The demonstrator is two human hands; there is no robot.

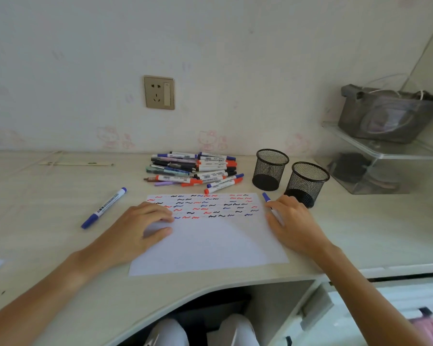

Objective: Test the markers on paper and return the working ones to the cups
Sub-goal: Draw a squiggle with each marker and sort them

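left hand [145, 222]: fingers flat, pinning white scribbled paper sheet [208, 236] to the pale worktop [48, 245].
right hand [289, 221]: grip pinching blue-capped marker [266, 197], beside paper.
two black mesh cups [270, 171]: empty, near right hand.
untested marker pile [195, 171]: behind paper.

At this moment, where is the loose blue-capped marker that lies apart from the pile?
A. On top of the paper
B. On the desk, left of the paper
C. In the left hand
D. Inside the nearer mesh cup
B: the blue-capped marker lies flat on the desk, clear of the paper and beyond the left hand.
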